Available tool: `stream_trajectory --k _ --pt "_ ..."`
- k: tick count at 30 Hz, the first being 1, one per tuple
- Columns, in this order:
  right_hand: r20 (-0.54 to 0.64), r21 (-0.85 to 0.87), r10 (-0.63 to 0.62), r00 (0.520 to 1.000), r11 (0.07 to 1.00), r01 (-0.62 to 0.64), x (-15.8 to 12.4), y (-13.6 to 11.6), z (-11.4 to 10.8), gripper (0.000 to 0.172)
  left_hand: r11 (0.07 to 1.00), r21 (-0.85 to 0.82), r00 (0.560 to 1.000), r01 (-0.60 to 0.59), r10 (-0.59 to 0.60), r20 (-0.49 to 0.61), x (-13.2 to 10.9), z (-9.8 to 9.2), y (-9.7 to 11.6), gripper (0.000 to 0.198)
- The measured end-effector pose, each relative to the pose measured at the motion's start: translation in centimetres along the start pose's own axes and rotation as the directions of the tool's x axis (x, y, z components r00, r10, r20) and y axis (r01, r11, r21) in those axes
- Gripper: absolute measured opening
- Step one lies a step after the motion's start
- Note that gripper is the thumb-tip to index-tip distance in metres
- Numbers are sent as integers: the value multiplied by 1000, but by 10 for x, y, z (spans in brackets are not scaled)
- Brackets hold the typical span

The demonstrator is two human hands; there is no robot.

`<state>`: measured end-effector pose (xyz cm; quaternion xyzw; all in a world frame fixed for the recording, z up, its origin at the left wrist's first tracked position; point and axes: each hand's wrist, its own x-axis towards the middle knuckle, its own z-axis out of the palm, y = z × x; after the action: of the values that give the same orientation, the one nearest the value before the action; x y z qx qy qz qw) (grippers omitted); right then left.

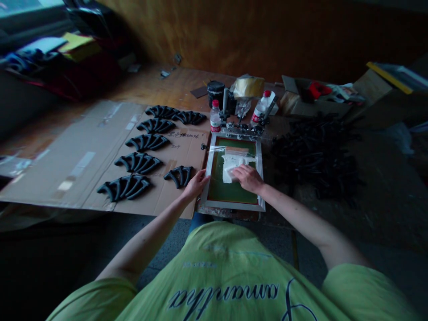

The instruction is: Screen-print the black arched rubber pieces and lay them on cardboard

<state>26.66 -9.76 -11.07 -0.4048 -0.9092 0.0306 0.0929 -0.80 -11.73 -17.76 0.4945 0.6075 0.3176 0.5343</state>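
A silver-edged printing screen [262, 178] with green mesh lies in front of me, its far end at a metal hinge clamp [239, 130]. My left hand [197, 183] grips the left edge of this screen, fingers closed around the rim. Over the mesh, my right hand [248, 178] is closed on a pale wad, which looks like a cloth [230, 171]; the fingers partly cover it. White ink [238, 160] is smeared across the middle of the mesh, with a brownish strip [236, 150] at its far edge. What lies under the screen is hidden.
Rows of black curved parts [137, 163] lie on flattened cardboard [83, 178] at left. A dark heap of similar-looking parts [317, 156] is on the right. Red-capped bottles [215, 119], a black tub [216, 91] and a tape roll [248, 87] stand behind the screen.
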Motion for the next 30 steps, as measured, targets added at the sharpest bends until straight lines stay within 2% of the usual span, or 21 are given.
stream_trajectory --k 4,6,9,11,13,15,17,18,19,20,22,24,26,28,29,30 --pt "29 84 -48 998 995 45 -10 -1 1 18 1000 -23 1000 5 -5 13 -1 0 1 66" --pt "0 127 35 999 991 -34 2 5 -6 14 1000 -13 999 21 -20 26 -1 -1 3 67" --pt "-122 173 227 966 963 -205 36 21 -19 39 1000 12 996 29 -30 84 -3 -9 13 73" --pt "-205 195 313 927 942 -275 55 39 -31 55 999 27 993 18 -21 120 -7 -17 29 79" --pt "-286 234 380 880 918 -320 59 64 -44 57 1000 17 993 -5 3 121 -14 -24 53 80" --pt "-362 291 477 801 874 -389 46 94 -56 49 998 -36 995 -60 63 75 -19 -29 82 69" --pt "-390 326 593 704 804 -497 22 117 -60 37 979 -116 986 -166 165 -11 -20 -29 112 58" --pt "-381 327 632 674 774 -542 9 123 -57 36 961 -151 973 -230 223 -63 -18 -28 126 56" --pt "-362 319 653 665 757 -570 -2 123 -50 37 940 -182 956 -288 271 -112 -14 -26 139 55" --pt "-334 310 657 675 753 -580 -12 119 -40 40 917 -216 939 -337 309 -150 -8 -25 152 55" --pt "-268 275 612 744 789 -549 -24 96 -11 38 867 -298 916 -399 360 -180 7 -22 174 52" --pt "-199 195 531 824 845 -498 -26 64 19 36 825 -366 902 -431 395 -173 21 -22 192 49" --pt "-127 92 473 872 881 -465 -22 38 41 29 801 -396 893 -449 416 -173 30 -20 202 50" --pt "-66 38 494 867 870 -492 -16 21 51 23 799 -411 899 -438 381 -217 29 -14 196 55" --pt "-46 41 531 846 847 -530 -13 16 52 21 815 -420 917 -398 336 -217 24 -8 186 58" --pt "-38 61 573 819 819 -571 -11 11 51 20 849 -424 948 -316 270 -166 17 0 173 61"
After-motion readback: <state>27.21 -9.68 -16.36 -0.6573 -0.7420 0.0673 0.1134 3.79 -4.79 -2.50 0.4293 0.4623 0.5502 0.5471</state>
